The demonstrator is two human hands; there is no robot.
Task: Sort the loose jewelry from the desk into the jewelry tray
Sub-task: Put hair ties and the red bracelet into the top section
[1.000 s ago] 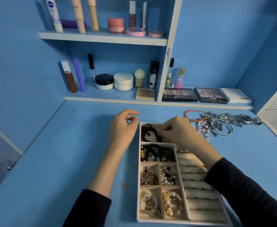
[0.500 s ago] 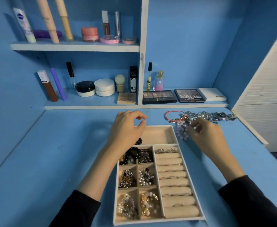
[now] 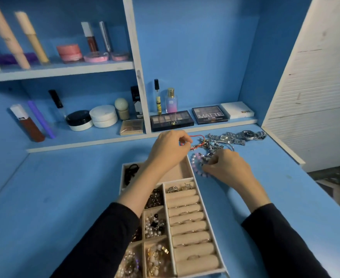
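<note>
Your left hand stretches across the far end of the jewelry tray, thumb and forefinger pinching the red cord bracelet at the edge of the loose jewelry pile. Your right hand curls its fingers onto the pink bead bracelet, which lies on the blue counter just beside the tray's far right corner. Two metal watches lie beyond the pile, near the shelf. The tray's small compartments hold beads and chains, and rings sit in its padded rolls
</note>
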